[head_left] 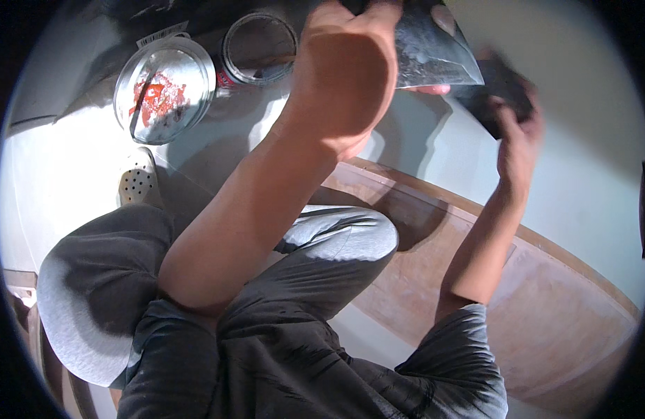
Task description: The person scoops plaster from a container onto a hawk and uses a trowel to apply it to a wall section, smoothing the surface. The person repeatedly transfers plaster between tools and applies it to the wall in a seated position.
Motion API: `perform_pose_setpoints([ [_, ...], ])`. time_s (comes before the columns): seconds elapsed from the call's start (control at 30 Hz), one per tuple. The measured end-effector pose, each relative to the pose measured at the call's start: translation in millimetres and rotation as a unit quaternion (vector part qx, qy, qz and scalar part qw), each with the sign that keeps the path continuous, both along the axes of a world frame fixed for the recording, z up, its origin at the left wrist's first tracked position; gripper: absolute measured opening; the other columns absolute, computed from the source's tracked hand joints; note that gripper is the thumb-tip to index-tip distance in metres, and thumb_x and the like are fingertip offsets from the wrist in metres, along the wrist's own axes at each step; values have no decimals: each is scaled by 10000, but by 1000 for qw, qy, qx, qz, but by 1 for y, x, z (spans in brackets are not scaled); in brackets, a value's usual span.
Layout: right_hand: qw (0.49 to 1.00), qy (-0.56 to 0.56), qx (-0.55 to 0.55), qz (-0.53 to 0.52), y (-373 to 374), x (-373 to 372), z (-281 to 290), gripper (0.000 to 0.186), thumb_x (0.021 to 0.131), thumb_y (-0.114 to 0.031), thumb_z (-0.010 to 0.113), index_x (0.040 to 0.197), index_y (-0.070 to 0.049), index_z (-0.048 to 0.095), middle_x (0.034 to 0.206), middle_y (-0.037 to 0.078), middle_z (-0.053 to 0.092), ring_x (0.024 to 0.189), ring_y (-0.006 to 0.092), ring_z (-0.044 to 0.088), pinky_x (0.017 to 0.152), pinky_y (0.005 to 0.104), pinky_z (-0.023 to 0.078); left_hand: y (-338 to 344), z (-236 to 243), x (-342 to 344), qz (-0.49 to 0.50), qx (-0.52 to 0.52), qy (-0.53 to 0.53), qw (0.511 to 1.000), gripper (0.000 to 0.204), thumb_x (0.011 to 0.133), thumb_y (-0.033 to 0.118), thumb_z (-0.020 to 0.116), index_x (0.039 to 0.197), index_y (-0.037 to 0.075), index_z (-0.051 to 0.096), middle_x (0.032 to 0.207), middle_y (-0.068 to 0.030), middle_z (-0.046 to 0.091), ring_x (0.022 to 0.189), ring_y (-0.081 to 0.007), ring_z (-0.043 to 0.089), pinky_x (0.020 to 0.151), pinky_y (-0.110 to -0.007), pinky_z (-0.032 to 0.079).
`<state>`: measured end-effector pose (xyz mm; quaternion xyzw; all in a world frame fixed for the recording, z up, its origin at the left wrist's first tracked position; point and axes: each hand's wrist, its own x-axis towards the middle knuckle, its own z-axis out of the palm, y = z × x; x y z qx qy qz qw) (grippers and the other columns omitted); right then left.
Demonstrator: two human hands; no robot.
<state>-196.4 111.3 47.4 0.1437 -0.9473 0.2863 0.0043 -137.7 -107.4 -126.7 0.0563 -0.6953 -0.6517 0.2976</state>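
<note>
My left hand point(347, 63) is raised near the top edge, its fingers mostly out of sight. Beside it is a glossy grey, smeared flat sheet point(434, 59), which it appears to grip; a fingertip shows under the sheet's lower edge. To the right, my right hand point(519, 136) has its fingers closed around a dark flat block point(501, 96), blurred by motion. The block is close to the sheet's pointed corner. At upper left, a round clear lid or dish point(190, 105) holds red paste point(157, 98) and a dark thin stick. An open round tin point(258, 47) stands next to it.
A curved wooden-edged panel point(546, 300) with a patchy pinkish surface lies at the right, beside my legs. Pale floor point(64, 181) shows at the left, near a light perforated clog point(139, 178). My grey-trousered legs point(99, 300) are bent below the arms.
</note>
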Motion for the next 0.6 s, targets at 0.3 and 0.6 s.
perform_pose_setpoints([
  [0.3, 933, 285, -221, 15, -39, 102, -26, 749, 898, 37, 668, 1536, -118, 309, 1426, 169, 471, 1312, 313, 512, 1095, 464, 506, 17, 57, 23, -285, 716, -19, 637, 301, 1066, 276, 524, 1219, 38, 625, 1084, -96, 727, 907, -236, 750, 741, -444, 661],
  [0.6, 942, 209, 140, 221, -18, 79, -23, 644, 799, 202, 532, 1405, -16, 552, 1345, 203, 632, 1256, 311, 605, 1052, 399, 476, 12, 54, 25, -331, 665, -83, 664, 333, 1055, 310, 549, 1257, 56, 625, 1053, -80, 725, 932, -186, 726, 667, -391, 624],
])
